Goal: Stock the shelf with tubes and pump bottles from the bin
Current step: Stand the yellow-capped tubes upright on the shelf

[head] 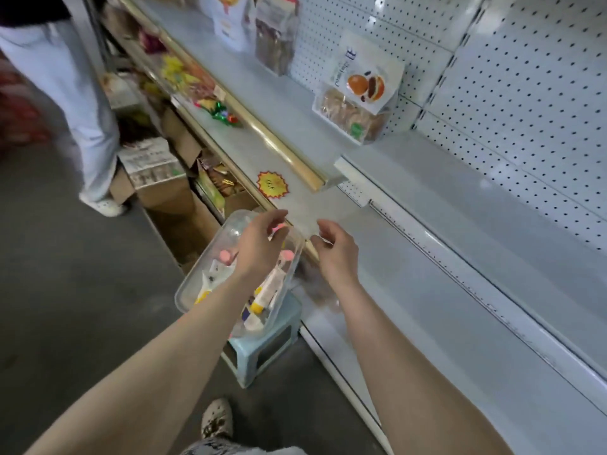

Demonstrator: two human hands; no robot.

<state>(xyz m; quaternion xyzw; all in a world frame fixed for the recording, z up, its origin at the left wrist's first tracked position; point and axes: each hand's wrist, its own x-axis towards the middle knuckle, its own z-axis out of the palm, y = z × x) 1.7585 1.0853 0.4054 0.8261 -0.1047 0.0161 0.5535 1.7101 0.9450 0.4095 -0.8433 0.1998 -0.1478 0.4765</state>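
A clear plastic bin [192, 284] sits tilted on a small pale blue stool [262, 353] beside the shelving. Inside lie several white tubes [271, 285] and bottles with pink pump tops [226, 256]. My left hand [259, 244] hovers over the bin's far end with fingers loosely curled and holds nothing that I can see. My right hand [335, 247] hangs just right of the bin, over the edge of the grey shelf [443, 310], fingers loosely curled and empty. The shelf boards in front of me are bare.
A bag of pastries [358, 100] leans on the pegboard on the upper shelf. Wrapped sweets [223, 114] and a yellow price star [272, 185] lie on the left shelf. Cardboard boxes [157, 178] stand on the floor. A person in pale trousers [69, 103] stands at the left.
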